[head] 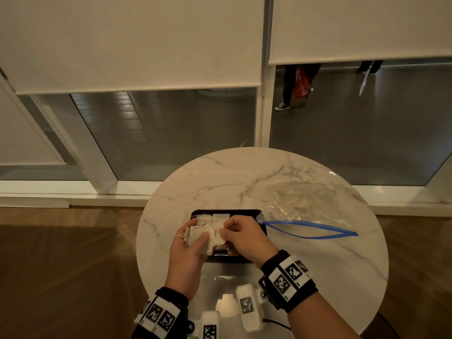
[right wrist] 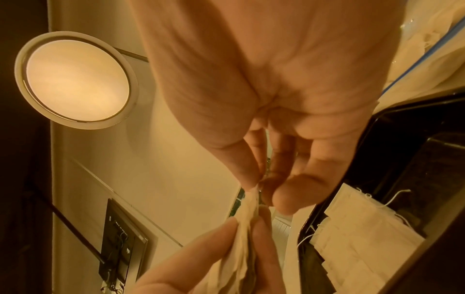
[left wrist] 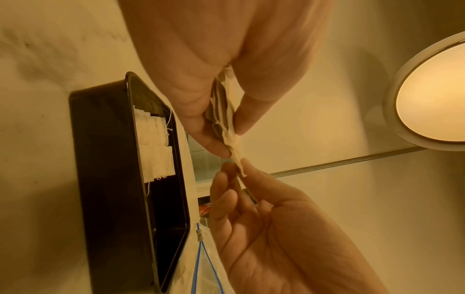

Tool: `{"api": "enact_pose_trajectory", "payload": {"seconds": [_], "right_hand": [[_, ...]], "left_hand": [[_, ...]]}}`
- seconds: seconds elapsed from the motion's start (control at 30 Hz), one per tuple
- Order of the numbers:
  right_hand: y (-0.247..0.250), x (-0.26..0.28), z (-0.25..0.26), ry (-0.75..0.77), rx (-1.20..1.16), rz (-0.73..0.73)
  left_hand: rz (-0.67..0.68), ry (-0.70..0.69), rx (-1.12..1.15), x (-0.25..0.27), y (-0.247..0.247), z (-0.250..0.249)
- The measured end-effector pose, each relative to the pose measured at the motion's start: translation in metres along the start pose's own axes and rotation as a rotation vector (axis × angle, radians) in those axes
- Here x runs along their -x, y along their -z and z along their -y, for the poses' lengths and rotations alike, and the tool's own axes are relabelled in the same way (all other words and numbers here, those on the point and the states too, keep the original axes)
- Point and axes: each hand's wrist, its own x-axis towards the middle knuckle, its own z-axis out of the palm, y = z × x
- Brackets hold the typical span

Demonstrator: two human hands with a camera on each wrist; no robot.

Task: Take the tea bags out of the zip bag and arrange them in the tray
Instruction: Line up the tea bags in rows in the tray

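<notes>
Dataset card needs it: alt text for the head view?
Over a black tray on a round marble table, the left hand holds a stack of tea bags while the right hand pinches one. An open zip bag lies right of the tray.

Marble table [head: 244, 182], wood floor [head: 61, 265], blinds [head: 134, 40]

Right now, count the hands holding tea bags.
2: the left hand holds the stack of tea bags; the right hand pinches its edge. The stack's own count is hidden.
</notes>
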Motion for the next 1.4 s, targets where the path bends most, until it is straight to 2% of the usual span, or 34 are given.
{"api": "enact_pose_trajectory", "payload": {"seconds": [0.17, 0.27, 0.37, 0.57, 0.87, 1.03, 1.23, 1.4], "right_hand": [[-0.001, 0.0, -0.003, 0.0, 0.007, 0.018], [-0.003, 0.002, -0.004, 0.029, 0.128, 0.071], [-0.003, -0.001, -0.005, 0.096, 0.106, -0.003], [0.004, -0.01, -0.003, 0.108, -0.054, -0.158], [0.016, -0.025, -0.021, 0.047, 0.083, -0.272], [0.01, -0.043, -0.042, -0.032, 0.271, -0.204], [-0.002, -0.061, -0.05, -0.072, 0.46, -0.138], [-0.011, -0.07, -0.054, -0.121, 0.563, -0.107]], "left_hand": [[-0.023, -0.02, 0.004, 0.001, -0.003, 0.003], [-0.082, -0.038, 0.029, -0.001, -0.002, 0.003], [-0.093, -0.043, 0.043, -0.004, -0.001, 0.002], [-0.124, -0.027, 0.051, -0.008, 0.011, 0.002], [-0.249, -0.016, 0.014, -0.016, 0.034, 0.004], [-0.325, -0.012, 0.015, -0.019, 0.045, 0.009], [-0.332, 0.015, 0.008, -0.019, 0.05, 0.014], [-0.346, 0.002, -0.084, -0.025, 0.054, 0.021]]}}
